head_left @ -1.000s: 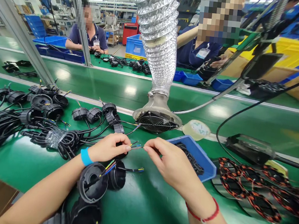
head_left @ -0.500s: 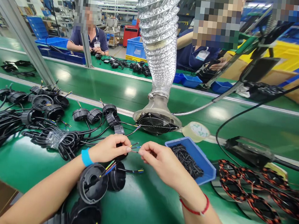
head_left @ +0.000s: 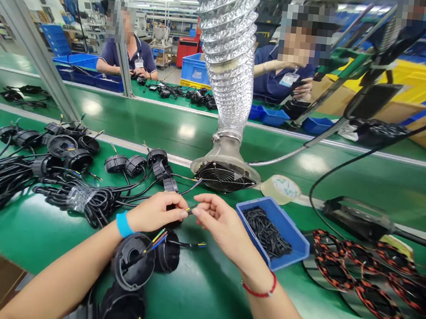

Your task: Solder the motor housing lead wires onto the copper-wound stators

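My left hand (head_left: pixel 160 210), with a blue band at the wrist, pinches thin coloured wires (head_left: pixel 188 209) between thumb and fingers. Right beside it, thumb and forefinger of my right hand (head_left: pixel 214 218) close on the wires' ends; a short dark stretch shows there, too small to make out. Below my left hand, a round black plastic housing (head_left: pixel 133 268) lies with its hollow side up and coloured wires sticking out. Another black housing (head_left: pixel 168 252) touches it. To the right of my right hand, a blue tray (head_left: pixel 294 257) holds many short black tubes (head_left: pixel 266 231).
A fan (head_left: pixel 230 177) under a silver duct (head_left: pixel 225 59) stands behind my hands. Bundled black cables (head_left: pixel 90 200) with housings lie left. Copper-wound rings (head_left: pixel 376 301) lie right, near a tape roll (head_left: pixel 281 188). Two people (head_left: pixel 130 57) sit across the green bench.
My right hand has shifted slightly left and up, nearer my left hand, covering more of the wires. My left hand stays nearly still. Across the bench, the right person's raised arm has come down.
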Tool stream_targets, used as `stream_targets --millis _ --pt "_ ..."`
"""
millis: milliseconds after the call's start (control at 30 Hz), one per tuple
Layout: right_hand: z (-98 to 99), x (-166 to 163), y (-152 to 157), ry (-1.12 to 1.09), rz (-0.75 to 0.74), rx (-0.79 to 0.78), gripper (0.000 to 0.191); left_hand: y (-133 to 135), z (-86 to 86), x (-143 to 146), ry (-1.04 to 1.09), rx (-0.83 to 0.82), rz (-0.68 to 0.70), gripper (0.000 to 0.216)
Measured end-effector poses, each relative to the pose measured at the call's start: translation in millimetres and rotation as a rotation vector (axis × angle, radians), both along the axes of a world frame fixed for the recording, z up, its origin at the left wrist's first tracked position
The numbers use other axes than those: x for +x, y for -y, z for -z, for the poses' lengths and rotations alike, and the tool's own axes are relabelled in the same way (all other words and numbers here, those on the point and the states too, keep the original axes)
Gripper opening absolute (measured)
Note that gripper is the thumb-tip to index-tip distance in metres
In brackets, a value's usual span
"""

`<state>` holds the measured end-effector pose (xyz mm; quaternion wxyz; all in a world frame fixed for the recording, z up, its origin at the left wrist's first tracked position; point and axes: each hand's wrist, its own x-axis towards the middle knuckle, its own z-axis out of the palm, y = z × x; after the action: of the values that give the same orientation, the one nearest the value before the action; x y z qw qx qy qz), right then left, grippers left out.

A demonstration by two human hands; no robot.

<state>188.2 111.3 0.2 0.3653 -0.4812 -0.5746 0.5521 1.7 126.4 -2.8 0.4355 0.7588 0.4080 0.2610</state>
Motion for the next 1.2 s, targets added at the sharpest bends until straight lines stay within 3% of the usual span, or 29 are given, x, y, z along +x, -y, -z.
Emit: stream_targets --millis 133,300,600,667,733,800,867,967,1000,1100,1167,1200 --pt "-2.6 3 -1 0.068 -0.021 0.087 0.02 2 -5.1 -1 -0.1 0.137 0.04 0.01" --pt "-1.3 6 -3 0.114 -0.006 0.083 0.022 3 -10.2 -3 -0.215 0.286 0.084 0.005" --pt "1.5 -5 3 0.159 -0.159 0.006 0.018 3 -3.9 -2 -0.23 0.29 0.06 0.006" --pt "-2.4 3 0 0.185 -0.205 0.035 0.025 3 -4.0 -2 -0.225 0.281 0.054 0.005" --pt "-9.6 21 -5 0.24 -0.19 0.096 0.043 2 -5.6 -5 -0.202 0.284 0.044 0.006" --pt "-17.1 46 -12 0.345 -0.081 0.179 0.045 1 -8.8 -10 -0.13 0.268 0.069 0.008" --pt "-21.1 74 -20 0.57 0.048 0.258 0.03 -1 -12.9 -15 -0.028 0.214 0.167 0.01" --pt "-15.6 106 -30 1.097 0.079 0.133 0.016 -2 -16.1 -20 0.067 0.093 0.379 0.01" --pt "-11.0 113 -33 1.19 0.047 0.067 0.014 -3 -15.2 -20 0.094 0.076 0.387 0.01" --pt "5.1 119 -39 1.239 -0.037 -0.032 0.009 -6 -5.7 -17 0.112 0.173 0.107 0.015" --pt "13.1 115 -42 1.232 -0.063 -0.045 0.011 -9 3.4 -14 -0.018 0.306 -0.089 0.018" --pt "15.6 113 -43 1.238 -0.074 -0.054 0.011 -11 7.5 -13 -0.116 0.362 -0.124 0.02"
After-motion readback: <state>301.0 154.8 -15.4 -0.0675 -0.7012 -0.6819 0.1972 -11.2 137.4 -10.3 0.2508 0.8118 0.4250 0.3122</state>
